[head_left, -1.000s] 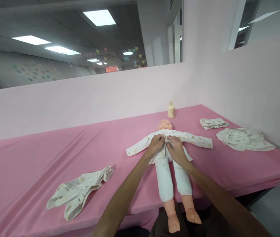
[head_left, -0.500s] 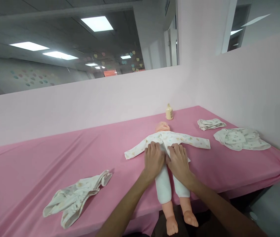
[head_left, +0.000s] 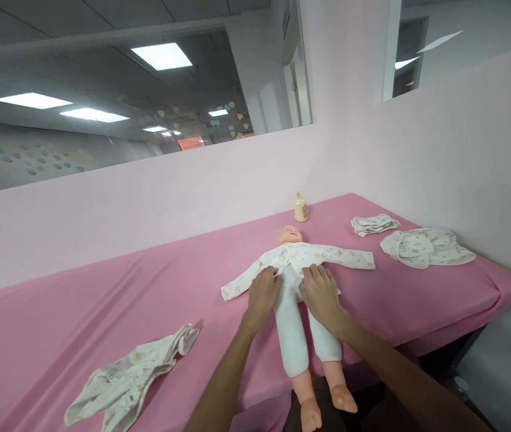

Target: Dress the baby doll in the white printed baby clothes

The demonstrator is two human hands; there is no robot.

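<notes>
A baby doll [head_left: 290,235] lies on its back on the pink table [head_left: 102,312], feet hanging over the near edge. It wears a printed white top [head_left: 327,257] with sleeves spread out and white trousers [head_left: 289,330]. My left hand [head_left: 262,294] lies flat on the top's hem at the doll's left hip, fingers stretched out. My right hand [head_left: 320,289] rests flat on the hem at the other hip, fingers also extended. The two hands are apart, with the doll's waist showing between them.
A crumpled printed garment [head_left: 124,378] lies near the front left edge. Two more folded cloth pieces [head_left: 374,223] [head_left: 424,247] lie at the right end. A small cream bottle [head_left: 301,207] stands behind the doll's head. Pink partition walls [head_left: 192,186] enclose the table.
My hands moved from the doll's chest down to its waist, then spread apart to either hip, flattening the top's hem. The camera view shifted right.
</notes>
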